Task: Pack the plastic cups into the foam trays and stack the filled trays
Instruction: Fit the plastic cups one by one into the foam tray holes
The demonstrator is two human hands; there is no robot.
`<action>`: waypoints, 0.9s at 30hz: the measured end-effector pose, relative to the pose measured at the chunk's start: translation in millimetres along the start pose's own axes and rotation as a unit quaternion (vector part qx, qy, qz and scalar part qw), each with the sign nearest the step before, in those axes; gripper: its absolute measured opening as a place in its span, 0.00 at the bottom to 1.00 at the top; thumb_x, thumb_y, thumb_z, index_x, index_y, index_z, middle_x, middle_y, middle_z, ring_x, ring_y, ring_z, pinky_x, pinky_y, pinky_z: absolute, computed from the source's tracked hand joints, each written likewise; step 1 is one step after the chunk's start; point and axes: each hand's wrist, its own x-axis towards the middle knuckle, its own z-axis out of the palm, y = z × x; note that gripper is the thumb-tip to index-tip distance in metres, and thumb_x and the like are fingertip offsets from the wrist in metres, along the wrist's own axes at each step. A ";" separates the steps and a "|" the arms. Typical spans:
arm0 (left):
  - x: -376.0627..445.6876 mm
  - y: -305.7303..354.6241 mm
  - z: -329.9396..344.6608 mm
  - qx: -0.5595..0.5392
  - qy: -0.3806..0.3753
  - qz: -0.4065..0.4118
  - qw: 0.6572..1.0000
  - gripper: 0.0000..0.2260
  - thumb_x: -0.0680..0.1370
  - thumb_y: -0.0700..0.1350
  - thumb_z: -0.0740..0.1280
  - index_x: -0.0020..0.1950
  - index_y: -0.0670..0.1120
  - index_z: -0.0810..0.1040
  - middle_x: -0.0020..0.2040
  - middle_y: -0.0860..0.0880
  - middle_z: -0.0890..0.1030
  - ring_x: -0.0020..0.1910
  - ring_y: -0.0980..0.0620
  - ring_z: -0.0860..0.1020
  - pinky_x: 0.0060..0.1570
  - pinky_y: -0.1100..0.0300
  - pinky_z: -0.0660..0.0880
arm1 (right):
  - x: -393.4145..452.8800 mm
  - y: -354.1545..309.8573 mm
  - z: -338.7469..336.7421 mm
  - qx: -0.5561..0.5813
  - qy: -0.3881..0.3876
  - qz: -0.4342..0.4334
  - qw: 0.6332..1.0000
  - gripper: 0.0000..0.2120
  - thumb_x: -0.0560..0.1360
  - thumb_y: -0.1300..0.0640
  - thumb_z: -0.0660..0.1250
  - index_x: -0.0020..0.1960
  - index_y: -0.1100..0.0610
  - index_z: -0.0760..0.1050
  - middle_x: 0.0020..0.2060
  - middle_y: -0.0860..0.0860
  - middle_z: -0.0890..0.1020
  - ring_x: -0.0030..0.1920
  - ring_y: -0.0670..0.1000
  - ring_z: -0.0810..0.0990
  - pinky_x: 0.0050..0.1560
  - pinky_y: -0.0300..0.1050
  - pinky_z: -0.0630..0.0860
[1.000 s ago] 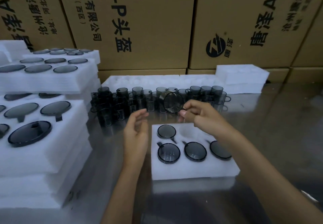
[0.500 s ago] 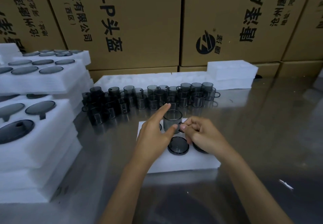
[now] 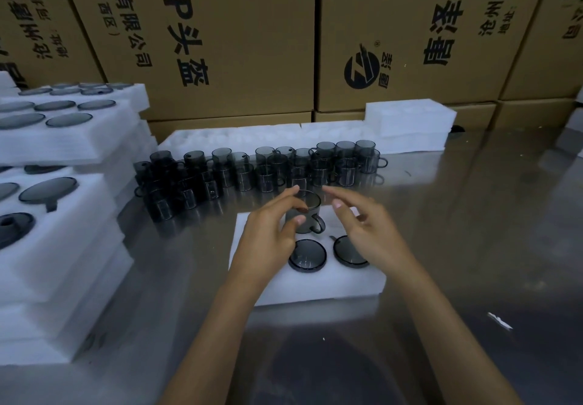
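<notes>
A smoky cup point(image 3: 305, 213) stands upright, mouth up, in the far row of the foam tray point(image 3: 318, 288) at the centre of a steel table point(image 3: 473, 246); its handle points toward 4 o'clock, at the right hand. The left hand point(image 3: 268, 240) curls round the cup from 9 o'clock, fingertips on the rim and thumb on the side wall. The right hand point(image 3: 366, 231) hovers at the cup's 3 o'clock with fingers loosely spread, holding nothing. Two more cups point(image 3: 307, 255) sit sunk in the tray's near row, only their round tops showing. At 12 o'clock, a long cluster of loose cups point(image 3: 258, 171) runs left to right just beyond the tray's far edge, backed by empty foam pieces point(image 3: 410, 120) and cardboard boxes point(image 3: 220, 41). Stacked filled trays point(image 3: 60, 215) rise at 9 o'clock. Bare steel lies open from 3 to 6 o'clock.
</notes>
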 end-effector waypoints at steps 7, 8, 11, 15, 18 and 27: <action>-2.5 1.4 0.2 0.022 -0.031 0.017 0.999 0.08 0.80 0.36 0.65 0.49 0.50 0.77 0.74 0.59 0.70 0.63 0.47 0.77 0.50 0.78 0.69 | 0.2 11.8 5.2 -0.047 -0.037 -0.018 0.998 0.18 0.80 0.55 0.67 0.70 0.44 0.75 0.62 0.38 0.79 0.62 0.38 0.70 0.57 0.21 0.63; -2.6 1.4 0.5 0.024 -0.033 0.017 0.999 0.08 0.80 0.36 0.65 0.50 0.49 0.77 0.74 0.58 0.70 0.62 0.45 0.77 0.51 0.76 0.70 | 0.5 12.7 5.5 -0.049 -0.033 -0.019 0.998 0.18 0.80 0.55 0.67 0.69 0.44 0.75 0.61 0.37 0.79 0.61 0.38 0.71 0.57 0.20 0.63; -2.9 1.2 2.0 0.022 -0.041 0.007 0.999 0.07 0.80 0.36 0.65 0.50 0.47 0.77 0.75 0.58 0.69 0.64 0.42 0.77 0.58 0.56 0.74 | 0.6 14.9 6.8 -0.047 -0.031 -0.018 0.998 0.18 0.80 0.54 0.66 0.69 0.43 0.75 0.59 0.37 0.80 0.58 0.36 0.71 0.56 0.20 0.63; -2.8 2.2 3.0 0.021 -0.037 -0.009 0.999 0.11 0.80 0.36 0.65 0.46 0.53 0.72 0.75 0.58 0.68 0.58 0.35 0.72 0.39 0.72 0.71 | 0.5 17.0 7.6 -0.048 -0.029 -0.009 0.998 0.18 0.80 0.53 0.67 0.68 0.41 0.76 0.56 0.38 0.82 0.57 0.34 0.72 0.56 0.21 0.63; -3.3 -0.1 3.1 0.019 -0.038 -0.024 0.999 0.13 0.81 0.37 0.65 0.44 0.55 0.70 0.75 0.57 0.68 0.57 0.37 0.71 0.33 0.76 0.66 | 0.4 17.9 9.6 -0.069 -0.025 0.001 0.997 0.18 0.79 0.52 0.68 0.68 0.40 0.76 0.55 0.40 0.82 0.60 0.41 0.73 0.64 0.35 0.67; -3.4 -7.6 8.3 0.055 -0.073 -0.047 0.995 0.08 0.81 0.39 0.64 0.60 0.46 0.78 0.73 0.51 0.73 0.68 0.42 0.71 0.62 0.58 0.70 | -0.9 18.0 10.8 -0.106 -0.024 0.005 0.994 0.18 0.78 0.50 0.70 0.67 0.42 0.77 0.59 0.38 0.81 0.65 0.44 0.73 0.71 0.55 0.65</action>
